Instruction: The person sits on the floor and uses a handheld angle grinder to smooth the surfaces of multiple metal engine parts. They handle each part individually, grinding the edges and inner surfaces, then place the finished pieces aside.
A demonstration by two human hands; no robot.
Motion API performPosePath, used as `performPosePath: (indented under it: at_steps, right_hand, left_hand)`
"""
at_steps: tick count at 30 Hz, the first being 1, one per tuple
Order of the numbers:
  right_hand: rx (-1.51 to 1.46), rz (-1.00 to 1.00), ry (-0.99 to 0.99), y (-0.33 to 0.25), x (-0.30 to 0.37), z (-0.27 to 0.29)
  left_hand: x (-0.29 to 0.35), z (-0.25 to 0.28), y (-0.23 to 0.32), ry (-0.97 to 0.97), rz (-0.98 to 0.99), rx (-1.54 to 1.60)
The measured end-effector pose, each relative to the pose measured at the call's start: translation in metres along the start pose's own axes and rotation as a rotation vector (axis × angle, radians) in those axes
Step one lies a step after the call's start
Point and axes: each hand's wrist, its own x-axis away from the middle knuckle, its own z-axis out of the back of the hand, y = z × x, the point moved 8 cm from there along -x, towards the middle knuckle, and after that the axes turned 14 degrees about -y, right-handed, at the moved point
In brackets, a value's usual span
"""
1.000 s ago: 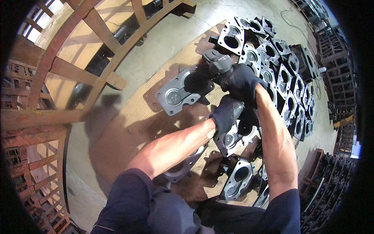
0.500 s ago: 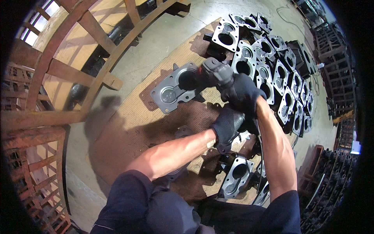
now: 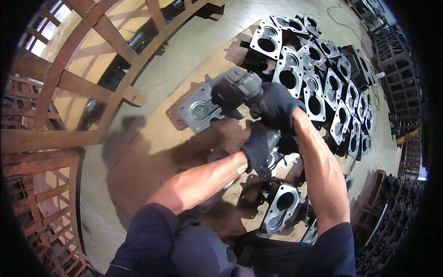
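Note:
Dark gloves cover both hands. My right hand is closed round a dark hand-held power tool, whose exact kind I cannot make out. The tool's head is over the upper right end of a grey metal casting and hides part of its round opening. Whether they touch is unclear. Just below my right hand, my left hand is closed, seemingly on the rear of the same tool; its fingers are partly hidden. Another machined casting lies below my hands, and a shiny metal part shows partly beneath them.
Several similar castings stand close together to the right on corrugated cardboard. Rusty metal racks rise at the left. Dark crates with stacked parts line the right side. A loose cable lies on the floor at the back.
Both hands and the power tool have shifted to the left, the tool's head covering more of the casting. A red glint at the tool's head is gone. The castings stay put.

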Motion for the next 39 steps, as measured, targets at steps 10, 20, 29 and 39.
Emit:
performPosePath:
  at_steps: [10, 20, 29, 39]
  right_hand:
    - [0.155, 0.061, -0.014, -0.048, -0.014, -0.014]
    - [0.118, 0.108, -0.054, -0.075, 0.0, -0.026]
    - [0.073, -0.025, -0.107, -0.019, 0.06, -0.057]
    - [-0.039, -0.012, -0.081, -0.011, 0.064, -0.057]
  left_hand:
    - [0.016, -0.041, -0.084, 0.259, 0.075, 1.102]
    - [0.046, 0.008, -0.046, 0.061, 0.368, 0.758]
    - [0.063, -0.014, 0.046, -0.208, 0.323, 0.763]
    - [0.058, -0.048, 0.04, 0.032, 0.019, 0.458]
